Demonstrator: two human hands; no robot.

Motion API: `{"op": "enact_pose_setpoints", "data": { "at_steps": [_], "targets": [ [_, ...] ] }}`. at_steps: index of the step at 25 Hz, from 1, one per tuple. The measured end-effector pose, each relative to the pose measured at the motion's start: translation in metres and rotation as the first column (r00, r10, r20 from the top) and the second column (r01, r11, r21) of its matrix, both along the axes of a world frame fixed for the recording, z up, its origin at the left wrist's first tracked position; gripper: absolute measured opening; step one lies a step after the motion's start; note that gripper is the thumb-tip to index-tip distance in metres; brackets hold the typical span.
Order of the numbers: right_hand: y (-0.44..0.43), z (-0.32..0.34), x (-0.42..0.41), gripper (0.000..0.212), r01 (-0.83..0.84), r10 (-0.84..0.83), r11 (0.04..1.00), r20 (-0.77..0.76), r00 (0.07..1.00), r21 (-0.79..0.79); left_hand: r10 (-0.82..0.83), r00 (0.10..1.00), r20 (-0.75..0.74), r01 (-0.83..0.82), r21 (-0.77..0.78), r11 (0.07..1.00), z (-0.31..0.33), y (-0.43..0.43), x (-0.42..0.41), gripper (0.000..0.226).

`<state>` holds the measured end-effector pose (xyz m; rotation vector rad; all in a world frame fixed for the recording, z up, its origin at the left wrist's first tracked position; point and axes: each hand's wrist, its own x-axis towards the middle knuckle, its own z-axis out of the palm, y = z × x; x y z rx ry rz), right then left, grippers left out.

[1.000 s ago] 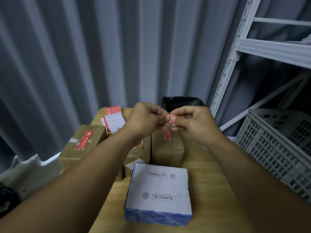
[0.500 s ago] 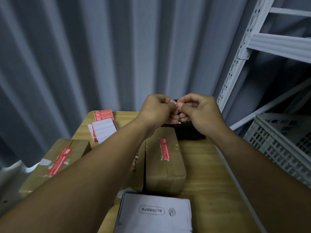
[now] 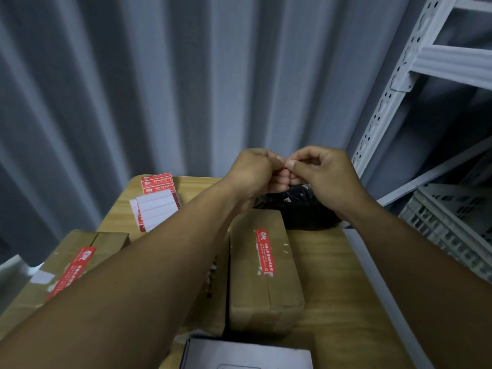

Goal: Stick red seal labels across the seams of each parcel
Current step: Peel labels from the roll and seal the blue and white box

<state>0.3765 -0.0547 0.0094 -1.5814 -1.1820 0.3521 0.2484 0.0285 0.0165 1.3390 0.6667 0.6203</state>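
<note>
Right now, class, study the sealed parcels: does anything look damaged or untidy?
Yes. The red seal label on the middle brown parcel has ragged white scraps along its edges, as if something tore.

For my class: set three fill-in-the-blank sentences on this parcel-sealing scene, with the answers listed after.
1. The left hand and right hand together pinch a small ____ seal label.
2. The label sheets lie on the ____ half of the wooden table.
3. Behind the middle brown parcel lies a ____ bag.
Missing words: red; left; black.
</note>
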Motion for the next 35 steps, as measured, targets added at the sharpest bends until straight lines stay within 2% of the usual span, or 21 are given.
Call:
{"op": "enact_pose_setpoints", "data": {
  "at_steps": [4,6,11,15,19,21,25,30,32,35],
  "targets": [
    [0.016,-0.009,0.006,0.012,0.115,-0.115,0.993,-0.009,0.993,0.014,0.021,0.998,0.054,-0.017,-0.074,0.997,-0.009,0.008,0.008,0.015],
    [0.023,-0.011,0.008,0.024,0.136,-0.136,0.991,-0.045,0.990,0.007,0.038,0.999,0.037,-0.035,-0.070,0.997,-0.012,0.011,0.010,0.017],
    [0.039,-0.027,0.022,0.008,0.110,-0.119,0.990,-0.097,0.988,-0.094,0.038,0.996,-0.086,-0.038,-0.002,0.999,-0.014,0.022,0.008,0.026],
    [0.057,-0.039,0.031,0.016,0.197,-0.197,0.963,0.018,0.980,-0.182,0.091,0.973,-0.211,-0.079,0.062,0.995,-0.023,0.041,-0.001,0.020],
    [0.071,-0.040,0.042,0.025,0.347,-0.313,0.916,0.180,0.932,-0.201,0.187,0.932,-0.311,-0.149,0.140,0.979,-0.029,0.060,-0.015,0.017],
    [0.075,-0.042,0.051,0.024,0.386,-0.348,0.893,0.190,0.918,-0.230,0.234,0.898,-0.374,-0.187,0.159,0.969,-0.034,0.073,-0.025,0.024],
    [0.081,-0.049,0.067,0.024,0.448,-0.426,0.860,0.142,0.894,-0.245,0.282,0.855,-0.436,-0.235,0.160,0.959,-0.042,0.087,-0.039,0.022],
    [0.085,-0.050,0.055,0.029,0.369,-0.397,0.879,-0.036,0.917,-0.304,0.298,0.797,-0.526,-0.235,0.184,0.954,-0.047,0.094,-0.053,0.020],
    [0.089,-0.049,0.040,0.029,0.342,-0.364,0.894,-0.024,0.931,-0.290,0.291,0.751,-0.594,-0.196,0.220,0.956,-0.046,0.093,-0.062,0.011],
    [0.098,-0.043,0.005,0.020,0.215,-0.217,0.925,0.027,0.976,-0.313,0.242,0.658,-0.713,-0.092,0.243,0.966,-0.046,0.091,-0.074,0.029]
  ]
}}
